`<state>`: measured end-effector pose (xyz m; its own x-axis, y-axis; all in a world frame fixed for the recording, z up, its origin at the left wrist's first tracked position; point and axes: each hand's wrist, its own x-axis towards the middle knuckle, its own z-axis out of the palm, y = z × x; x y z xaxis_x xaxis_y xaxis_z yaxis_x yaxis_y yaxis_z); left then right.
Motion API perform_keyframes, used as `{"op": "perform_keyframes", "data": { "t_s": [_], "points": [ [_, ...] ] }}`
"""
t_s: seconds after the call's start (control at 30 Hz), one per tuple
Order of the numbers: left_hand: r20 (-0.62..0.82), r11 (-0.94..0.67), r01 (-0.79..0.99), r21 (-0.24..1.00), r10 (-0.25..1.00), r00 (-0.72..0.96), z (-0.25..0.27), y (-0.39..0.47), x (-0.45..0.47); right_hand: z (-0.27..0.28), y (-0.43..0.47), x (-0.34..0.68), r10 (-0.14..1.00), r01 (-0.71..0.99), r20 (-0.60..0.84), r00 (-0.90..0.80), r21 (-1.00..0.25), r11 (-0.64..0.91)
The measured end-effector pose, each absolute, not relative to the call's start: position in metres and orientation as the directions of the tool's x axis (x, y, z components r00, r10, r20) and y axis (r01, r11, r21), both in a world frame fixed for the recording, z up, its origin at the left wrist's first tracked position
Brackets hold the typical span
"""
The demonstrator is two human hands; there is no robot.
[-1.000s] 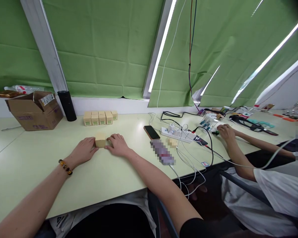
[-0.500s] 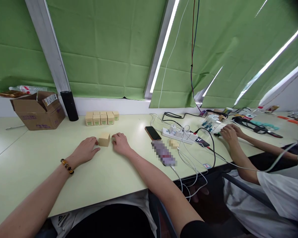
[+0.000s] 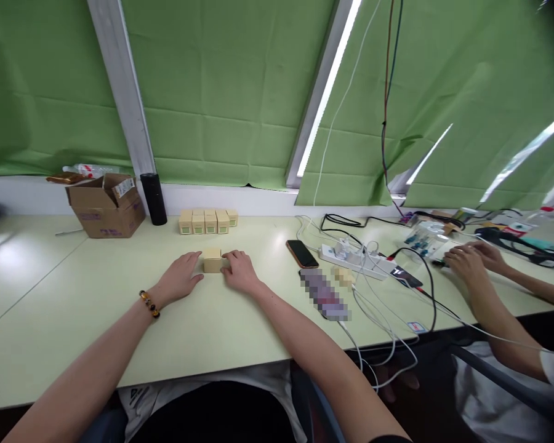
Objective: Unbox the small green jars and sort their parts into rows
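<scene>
A small tan cardboard box (image 3: pixel 212 261) sits upright on the table in front of me, between my two hands. My left hand (image 3: pixel 183 277), with a beaded bracelet at the wrist, rests just left of it, thumb and fingers apart and tips close to its side. On the other side, my right hand (image 3: pixel 240 272) has its thumb and fingertips at the box's right face; whether they press on it I cannot tell. Neither hand wraps around the box. Farther back, several similar small boxes (image 3: pixel 210 223) with green-edged labels stand in a row.
An open carton (image 3: pixel 108 215) and a black cylinder (image 3: pixel 154 200) stand at the back left. To the right lie a phone (image 3: pixel 302 253), a blurred-out phone (image 3: pixel 324 294), a power strip (image 3: pixel 355 261) and tangled cables. A co-worker's hands (image 3: pixel 466 258) work at the far right.
The view has swung left, so things appear farther right. My hands have closed in on the small box, the right one now at its side. The box now faces me more squarely.
</scene>
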<state>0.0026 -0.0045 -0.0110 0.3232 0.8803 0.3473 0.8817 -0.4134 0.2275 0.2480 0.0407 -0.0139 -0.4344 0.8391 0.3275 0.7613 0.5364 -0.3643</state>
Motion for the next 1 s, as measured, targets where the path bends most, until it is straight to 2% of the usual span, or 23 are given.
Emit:
{"op": "perform_keyframes", "data": {
  "t_s": [0.17, 0.3, 0.53, 0.73, 0.9, 1.0],
  "points": [
    [0.33, -0.425, 0.852, 0.307, 0.887, 0.323, -0.005, -0.01, 0.009, -0.016, 0.041, 0.25, 0.789, 0.666, 0.359, -0.498, -0.424, 0.613],
    [0.376, -0.366, 0.868, 0.335, 0.897, 0.233, 0.007, -0.016, 0.013, -0.018, 0.043, 0.252, 0.736, 0.571, 0.447, -0.509, -0.464, 0.677],
    [0.312, -0.244, 0.904, 0.35, 0.941, 0.133, 0.022, -0.02, 0.012, -0.015, 0.035, 0.247, 0.599, 0.429, 0.562, -0.571, -0.417, 0.801],
    [0.221, -0.267, 0.834, 0.483, 0.959, 0.179, 0.024, -0.024, 0.019, -0.012, 0.03, 0.247, 0.652, 0.496, 0.584, -0.482, -0.432, 0.753],
    [0.279, -0.179, 0.862, 0.474, 0.959, 0.045, 0.018, -0.029, 0.037, -0.009, 0.026, 0.246, 0.712, 0.531, 0.591, -0.379, -0.492, 0.69],
    [0.278, -0.188, 0.827, 0.53, 0.96, 0.04, 0.016, -0.03, 0.042, -0.006, 0.021, 0.244, 0.72, 0.527, 0.599, -0.351, -0.508, 0.681]
  ]
}}
